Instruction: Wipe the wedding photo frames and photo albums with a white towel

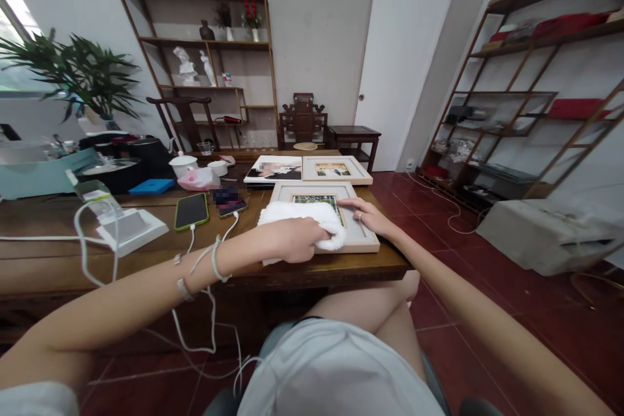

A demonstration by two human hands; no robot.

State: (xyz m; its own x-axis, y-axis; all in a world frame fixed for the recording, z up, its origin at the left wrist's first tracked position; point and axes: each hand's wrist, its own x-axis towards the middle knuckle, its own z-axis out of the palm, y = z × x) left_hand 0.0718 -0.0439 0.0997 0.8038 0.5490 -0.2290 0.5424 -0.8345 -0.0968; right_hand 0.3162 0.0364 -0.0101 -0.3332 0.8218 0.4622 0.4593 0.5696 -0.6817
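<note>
A light wooden picture frame (358, 246) with a photo inside lies flat near the front edge of the table. My left hand (299, 239) is closed on a white cloth (287, 213), which covers the left part of the frame and the lower part of its photo. Across the frame's right side rests my right hand (365, 216), its fingers stretched out and touching the frame near the photo. Just behind it are a second framed photo (336, 169) and, to its left, a picture panel (273, 168) on a dark stack.
A phone with a green edge (192, 211) and another phone (230, 201) lie left of my left hand, with white charging cables. Farther left stand a white box-like device (131, 229), a blue box (151, 186) and white cups (184, 163). The table's right edge is close to my right hand.
</note>
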